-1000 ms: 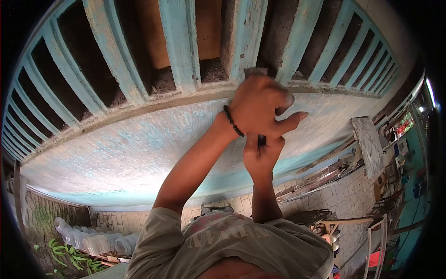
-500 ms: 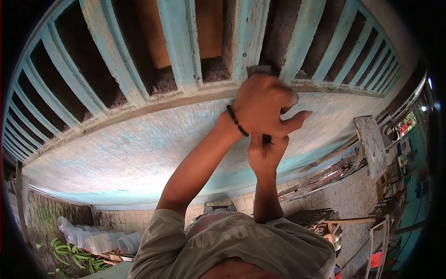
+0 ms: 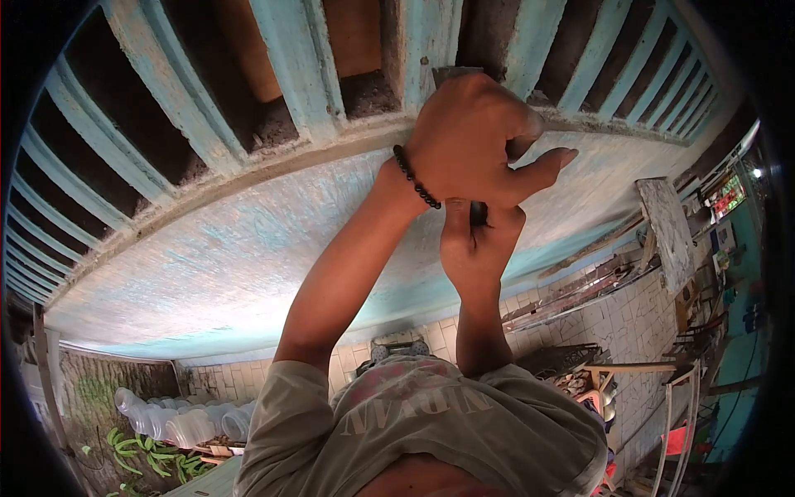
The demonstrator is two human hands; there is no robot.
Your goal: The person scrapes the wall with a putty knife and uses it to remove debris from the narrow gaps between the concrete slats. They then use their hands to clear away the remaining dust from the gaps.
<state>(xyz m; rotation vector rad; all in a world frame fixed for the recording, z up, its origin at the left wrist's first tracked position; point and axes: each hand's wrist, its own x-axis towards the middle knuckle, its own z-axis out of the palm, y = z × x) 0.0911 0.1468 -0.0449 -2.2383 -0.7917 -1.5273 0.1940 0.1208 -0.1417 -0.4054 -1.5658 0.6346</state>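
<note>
My left hand (image 3: 468, 145), wearing a black bead bracelet (image 3: 414, 178), is curled with its back toward me at the foot of the railing. Past its knuckles shows a flat grey blade (image 3: 455, 74), which looks like a scraper's, against a blue slat (image 3: 426, 50). Right below it, partly covered by the left, my right hand (image 3: 483, 244) is closed. A dark bit (image 3: 478, 215), perhaps the scraper's handle, shows between its fingers; the left hand hides the link between blade and this bit. The wall (image 3: 248, 248) under the railing has worn, patchy blue and white paint.
Blue slats (image 3: 302, 74) with dark gaps curve across the top, above a rough ledge (image 3: 199, 178). A worn board (image 3: 665, 232) leans on the right. Tiled floor (image 3: 638, 331) lies below. Clear plastic containers (image 3: 186, 422) and green pods or leaves (image 3: 145, 455) sit lower left.
Both hands have moved a little upward in the view, still together. The railing and wall have shifted slightly as the camera moved. The grey blade remains by the slat.
</note>
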